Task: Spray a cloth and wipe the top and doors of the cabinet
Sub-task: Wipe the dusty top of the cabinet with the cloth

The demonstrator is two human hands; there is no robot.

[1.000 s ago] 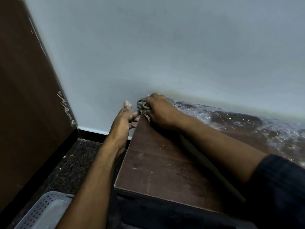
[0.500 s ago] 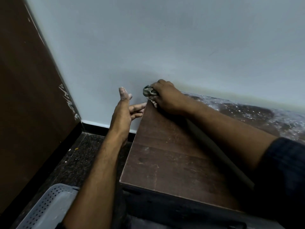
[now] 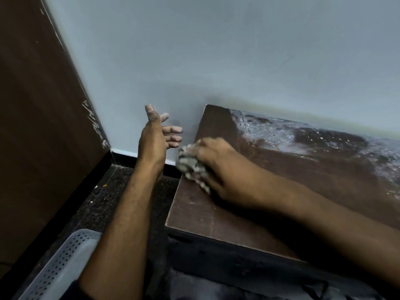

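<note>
The brown cabinet top fills the lower right, its far strip along the wall covered in white dust or foam. My right hand grips a crumpled grey cloth and presses it on the top at the left edge. My left hand hovers off the cabinet's left side, fingers spread and dusty, holding nothing. The cabinet doors are not in view, and no spray bottle shows.
A pale wall stands right behind the cabinet. A brown wooden panel rises at the left. Dark speckled floor lies between them, with a white perforated plastic basket at the bottom left.
My right hand has dragged the cloth from the back left corner toward me along the left edge. My left hand has drawn away from the cabinet edge and opened its fingers wider.
</note>
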